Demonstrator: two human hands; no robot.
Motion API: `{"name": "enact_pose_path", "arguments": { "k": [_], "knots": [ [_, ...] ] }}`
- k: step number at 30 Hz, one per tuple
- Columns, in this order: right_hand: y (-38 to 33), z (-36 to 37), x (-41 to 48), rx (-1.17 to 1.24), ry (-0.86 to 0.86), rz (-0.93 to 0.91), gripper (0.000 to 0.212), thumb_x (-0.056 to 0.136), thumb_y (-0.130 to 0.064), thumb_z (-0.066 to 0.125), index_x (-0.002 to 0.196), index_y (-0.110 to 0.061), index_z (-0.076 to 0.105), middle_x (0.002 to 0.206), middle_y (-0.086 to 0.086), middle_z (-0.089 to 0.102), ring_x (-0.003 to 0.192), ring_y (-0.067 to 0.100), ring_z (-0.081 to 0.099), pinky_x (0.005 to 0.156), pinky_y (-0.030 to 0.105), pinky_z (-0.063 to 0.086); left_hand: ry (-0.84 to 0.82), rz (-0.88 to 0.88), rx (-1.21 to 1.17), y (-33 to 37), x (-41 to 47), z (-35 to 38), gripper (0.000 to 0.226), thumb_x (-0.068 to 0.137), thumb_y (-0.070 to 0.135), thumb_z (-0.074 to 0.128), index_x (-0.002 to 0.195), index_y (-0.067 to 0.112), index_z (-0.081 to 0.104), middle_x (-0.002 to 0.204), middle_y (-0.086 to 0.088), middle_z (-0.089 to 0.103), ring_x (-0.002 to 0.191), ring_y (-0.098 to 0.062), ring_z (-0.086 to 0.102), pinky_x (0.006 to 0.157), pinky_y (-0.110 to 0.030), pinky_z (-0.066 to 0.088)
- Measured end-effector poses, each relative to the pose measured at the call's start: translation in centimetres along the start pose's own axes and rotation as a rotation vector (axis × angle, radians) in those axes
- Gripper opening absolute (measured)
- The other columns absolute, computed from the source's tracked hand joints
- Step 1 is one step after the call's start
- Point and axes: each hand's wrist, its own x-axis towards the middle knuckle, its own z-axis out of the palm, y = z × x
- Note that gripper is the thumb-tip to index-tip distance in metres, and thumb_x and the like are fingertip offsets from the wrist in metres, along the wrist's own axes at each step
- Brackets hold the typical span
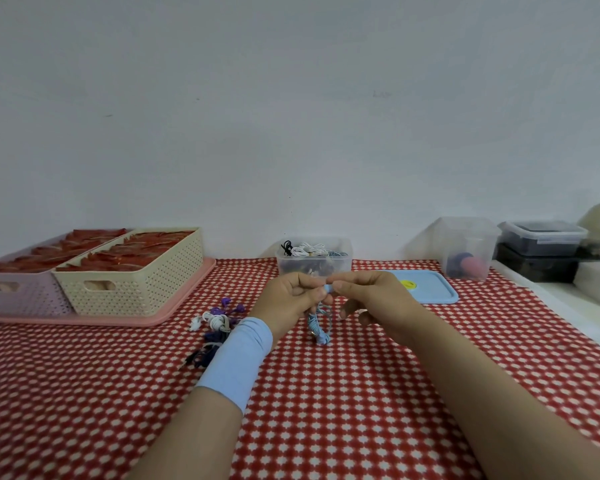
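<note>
Light-blue coiled cable [318, 323] hangs between the two hands in the head view, above the red-and-white checked cloth of the surface [343, 393], near its middle. The left hand [291, 299], with a pale blue wristband [236, 358] on its wrist, has its fingers curled round the upper part of the bundle. The right hand [371, 299] pinches the cable's blue end between thumb and forefinger, touching the left hand's fingertips. The lower loops dangle below both hands; whether they touch the cloth I cannot tell.

Just left of the left wrist, a small heap of white and purple cords [215, 320] lies on the cloth. Behind the hands stands a clear plastic tub [314, 263] holding more wound cords, and beside it, to the right, a flat light-blue lid [430, 292]. Far left, a cream perforated basket [132, 275] and a lilac perforated basket [18, 296] sit side by side on a pink tray [118, 318]. At the right, a tall clear container [465, 251] stands near stacked dark boxes [541, 251].
</note>
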Motion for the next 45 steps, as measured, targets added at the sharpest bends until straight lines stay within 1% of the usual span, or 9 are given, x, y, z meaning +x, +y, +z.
{"name": "enact_pose_path", "arguments": {
  "k": [6,13,17,19,22,29,38,43,45],
  "knots": [
    [-0.08,0.12,-0.44,-0.053,0.026,-0.097,0.016,0.086,-0.006,0.075,0.102,-0.007,0.079,0.078,0.002,0.077,0.054,0.007,0.062,0.045,0.013,0.042,0.017,0.019,0.104,-0.23,0.22,-0.17,0.013,0.086,0.01,0.073,0.099,0.014,0.072,0.089,0.0,0.077,0.081,-0.008,0.073,0.075,-0.023,0.058],
    [0.16,0.11,-0.35,-0.085,0.04,-0.139,0.016,0.085,-0.006,0.077,0.101,-0.007,0.078,0.073,0.0,0.075,0.051,0.004,0.061,0.047,0.012,0.044,0.063,0.055,0.155,-0.25,0.08,-0.02,0.012,0.085,0.013,0.075,0.088,0.024,0.074,0.088,0.009,0.075,0.079,0.0,0.071,0.072,-0.015,0.055],
    [0.42,0.0,-0.09,-0.151,0.045,-0.155,0.015,0.086,-0.012,0.078,0.101,-0.01,0.08,0.081,0.001,0.078,0.056,0.011,0.062,0.053,0.017,0.046,0.056,0.03,0.153,-0.31,0.04,-0.06,0.011,0.085,0.013,0.075,0.089,0.023,0.075,0.088,0.008,0.075,0.084,-0.002,0.071,0.074,-0.013,0.054],
    [0.33,-0.24,-0.13,-0.06,0.006,-0.08,0.017,0.091,-0.02,0.072,0.104,-0.013,0.079,0.088,0.003,0.078,0.06,0.013,0.062,0.051,0.019,0.042,0.032,-0.001,0.107,-0.15,0.04,-0.24,0.011,0.087,0.013,0.072,0.096,0.019,0.075,0.087,0.006,0.077,0.084,-0.003,0.072,0.075,-0.014,0.055],
    [0.18,-0.66,-0.2,0.123,-0.122,0.057,0.025,0.094,-0.029,0.064,0.111,-0.015,0.077,0.101,0.007,0.075,0.064,0.013,0.06,0.051,0.022,0.037,-0.023,-0.029,0.075,0.15,-0.12,-0.51,0.011,0.09,0.016,0.069,0.099,0.018,0.075,0.082,0.006,0.077,0.068,0.005,0.065,0.061,-0.011,0.048],
    [0.42,-0.56,0.01,0.179,-0.179,0.114,0.045,0.076,-0.025,0.072,0.119,-0.009,0.073,0.092,0.006,0.074,0.061,0.011,0.062,0.043,0.018,0.037,-0.088,-0.048,-0.012,0.02,-0.28,-0.51,0.009,0.089,0.015,0.069,0.095,0.018,0.076,0.081,0.001,0.076,0.068,-0.002,0.062,0.064,-0.018,0.05],
    [0.32,-0.52,-0.07,0.216,-0.193,0.138,0.045,0.078,-0.027,0.072,0.119,-0.009,0.073,0.094,0.007,0.074,0.065,0.012,0.064,0.043,0.018,0.037,-0.121,-0.091,-0.166,-0.3,-0.17,-0.35,0.012,0.09,0.01,0.067,0.094,0.015,0.077,0.08,-0.003,0.074,0.073,-0.013,0.059,0.076,-0.031,0.051],
    [0.19,-0.27,-0.22,0.176,-0.162,0.134,0.027,0.079,-0.021,0.072,0.103,-0.009,0.077,0.087,0.009,0.075,0.06,0.013,0.065,0.04,0.018,0.036,-0.119,-0.096,-0.149,-0.55,-0.2,-0.57,0.011,0.085,0.013,0.071,0.093,0.014,0.078,0.087,-0.009,0.075,0.083,-0.021,0.063,0.09,-0.043,0.053],
    [0.21,-0.2,-0.14,0.187,-0.167,0.125,0.033,0.077,-0.024,0.073,0.106,-0.008,0.077,0.09,0.01,0.075,0.062,0.013,0.065,0.041,0.018,0.037,-0.113,-0.1,-0.157,-0.6,-0.12,-0.66,0.011,0.086,0.012,0.07,0.09,0.017,0.079,0.086,-0.009,0.075,0.084,-0.023,0.061,0.092,-0.045,0.051]
  ]
}}
